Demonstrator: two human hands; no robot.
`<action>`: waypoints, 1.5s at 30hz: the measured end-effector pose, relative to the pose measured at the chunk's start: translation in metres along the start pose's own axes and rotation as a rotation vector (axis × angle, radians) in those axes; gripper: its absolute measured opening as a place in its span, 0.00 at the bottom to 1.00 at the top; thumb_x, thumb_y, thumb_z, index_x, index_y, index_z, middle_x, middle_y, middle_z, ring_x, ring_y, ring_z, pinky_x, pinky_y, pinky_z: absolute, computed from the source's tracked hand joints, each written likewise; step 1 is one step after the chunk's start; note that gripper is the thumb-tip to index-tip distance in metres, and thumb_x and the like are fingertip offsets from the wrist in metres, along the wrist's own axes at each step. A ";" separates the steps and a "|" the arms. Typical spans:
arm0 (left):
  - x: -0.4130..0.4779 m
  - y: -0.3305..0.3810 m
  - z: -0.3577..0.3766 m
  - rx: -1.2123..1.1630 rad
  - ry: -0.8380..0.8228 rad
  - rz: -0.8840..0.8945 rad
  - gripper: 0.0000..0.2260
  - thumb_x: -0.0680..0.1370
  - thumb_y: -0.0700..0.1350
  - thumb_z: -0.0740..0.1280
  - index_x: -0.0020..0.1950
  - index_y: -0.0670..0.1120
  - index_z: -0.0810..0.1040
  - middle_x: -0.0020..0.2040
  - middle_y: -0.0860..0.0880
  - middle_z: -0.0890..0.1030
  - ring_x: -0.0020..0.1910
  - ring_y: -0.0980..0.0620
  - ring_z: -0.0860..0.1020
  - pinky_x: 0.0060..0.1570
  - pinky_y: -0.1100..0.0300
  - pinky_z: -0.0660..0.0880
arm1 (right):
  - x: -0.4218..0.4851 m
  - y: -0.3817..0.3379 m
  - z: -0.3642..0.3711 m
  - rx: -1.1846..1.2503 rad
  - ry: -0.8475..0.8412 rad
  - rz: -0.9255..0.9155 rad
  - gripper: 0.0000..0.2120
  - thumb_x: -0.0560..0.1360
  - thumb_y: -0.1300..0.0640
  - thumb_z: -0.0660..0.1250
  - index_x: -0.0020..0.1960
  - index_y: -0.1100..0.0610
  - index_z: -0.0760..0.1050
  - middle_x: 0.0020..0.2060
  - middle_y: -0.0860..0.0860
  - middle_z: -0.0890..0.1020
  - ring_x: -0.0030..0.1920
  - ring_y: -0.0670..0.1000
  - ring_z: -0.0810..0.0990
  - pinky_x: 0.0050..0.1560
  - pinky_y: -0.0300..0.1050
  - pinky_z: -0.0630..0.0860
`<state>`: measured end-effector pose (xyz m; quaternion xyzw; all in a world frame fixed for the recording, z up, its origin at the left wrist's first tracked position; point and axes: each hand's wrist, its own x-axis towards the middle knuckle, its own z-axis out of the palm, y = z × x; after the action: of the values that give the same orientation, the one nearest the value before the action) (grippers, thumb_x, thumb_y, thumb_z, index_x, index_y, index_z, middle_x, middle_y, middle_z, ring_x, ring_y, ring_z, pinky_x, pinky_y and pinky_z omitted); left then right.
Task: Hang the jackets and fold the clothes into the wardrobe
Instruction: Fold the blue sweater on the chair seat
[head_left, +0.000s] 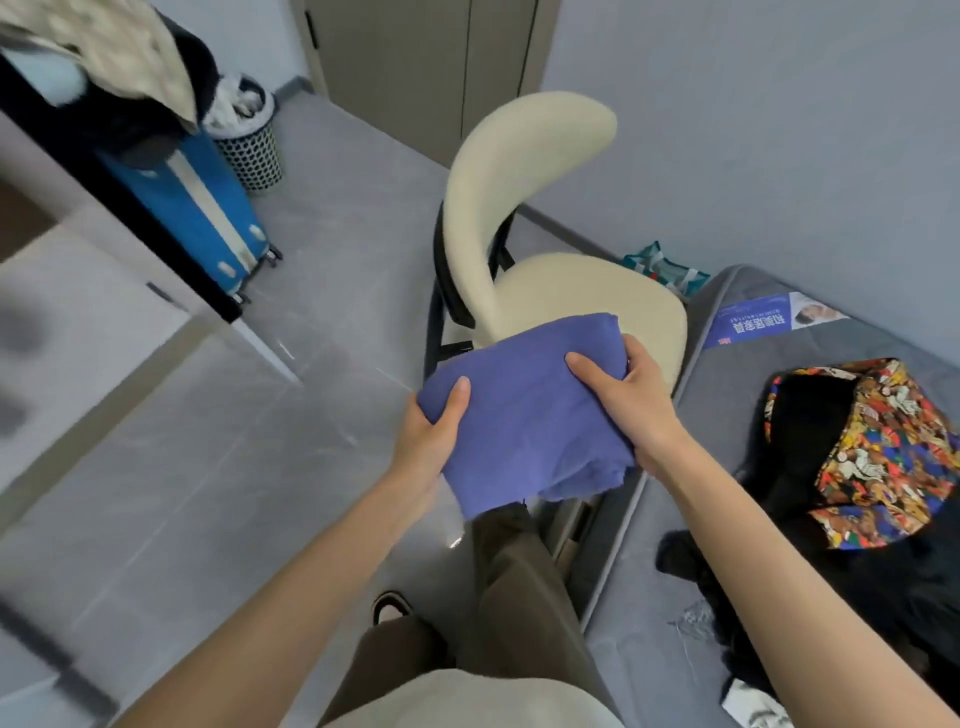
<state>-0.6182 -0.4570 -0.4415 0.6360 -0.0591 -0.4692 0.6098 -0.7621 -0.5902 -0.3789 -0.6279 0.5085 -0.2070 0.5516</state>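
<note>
A folded purple-blue garment (524, 415) is held in the air in front of me, above the floor and just before a cream chair. My left hand (431, 436) grips its left edge, thumb on top. My right hand (628, 400) grips its right side, thumb across the top. On the grey mattress (779, 374) at the right lie a colourful patterned garment (878, 452) and dark clothes (857, 587). A pale wardrobe door (104, 332) stands at the left, blurred.
The cream chair (550, 260) with a black frame stands straight ahead. A blue suitcase (202, 208) draped with clothes and a mesh bin (249, 135) are at the back left. Grey tiled floor (260, 467) spreads to the left. My legs stand beside the mattress.
</note>
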 end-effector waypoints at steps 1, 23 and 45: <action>-0.009 0.011 -0.018 0.001 0.027 0.028 0.06 0.77 0.53 0.68 0.50 0.53 0.80 0.47 0.56 0.85 0.49 0.56 0.83 0.49 0.55 0.79 | -0.009 -0.014 0.016 0.001 -0.025 -0.019 0.12 0.73 0.52 0.72 0.51 0.55 0.73 0.44 0.49 0.81 0.38 0.39 0.80 0.36 0.32 0.75; -0.166 0.372 -0.356 -0.175 0.884 0.693 0.14 0.76 0.56 0.68 0.58 0.52 0.77 0.52 0.55 0.82 0.50 0.55 0.81 0.43 0.61 0.77 | -0.093 -0.435 0.367 0.050 -0.775 -0.770 0.15 0.74 0.52 0.71 0.57 0.53 0.70 0.50 0.45 0.78 0.50 0.42 0.78 0.46 0.35 0.74; -0.327 0.668 -0.685 -0.109 1.224 1.080 0.25 0.75 0.54 0.70 0.65 0.41 0.72 0.60 0.47 0.79 0.53 0.51 0.79 0.40 0.62 0.75 | -0.262 -0.784 0.688 0.122 -0.816 -1.310 0.17 0.73 0.48 0.70 0.58 0.53 0.70 0.50 0.46 0.77 0.52 0.49 0.76 0.54 0.44 0.73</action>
<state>-0.0085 0.0813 0.1596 0.6329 0.0090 0.3173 0.7062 0.0208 -0.1298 0.1978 -0.7958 -0.2222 -0.2709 0.4939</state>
